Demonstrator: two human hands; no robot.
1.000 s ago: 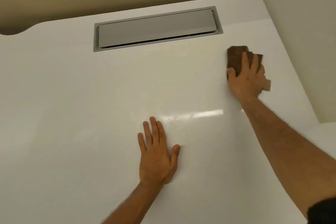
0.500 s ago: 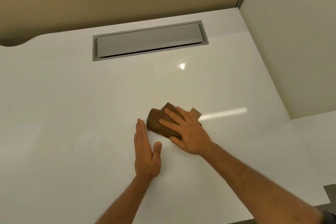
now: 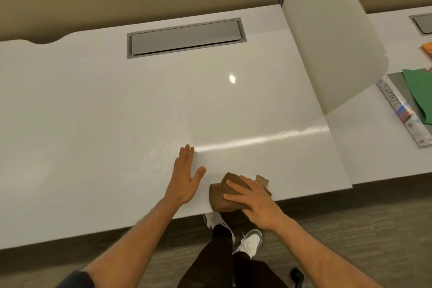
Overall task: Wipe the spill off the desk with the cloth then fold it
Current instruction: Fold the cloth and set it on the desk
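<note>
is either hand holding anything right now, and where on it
The right hand presses the brown cloth from on top, at the desk's near edge. The left hand lies flat, holding nothing.

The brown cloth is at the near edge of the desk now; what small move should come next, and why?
Probably draw the cloth back onto the desk and begin folding. It lies bunched under the right hand, partly over the edge; the left hand rests flat beside it, free to help.

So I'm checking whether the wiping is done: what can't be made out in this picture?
- Head view: the cloth is largely covered by the right hand.
- Spill: glare on the glossy desk masks any wetness.
- Small print on the box at the right edge is too small.
</note>
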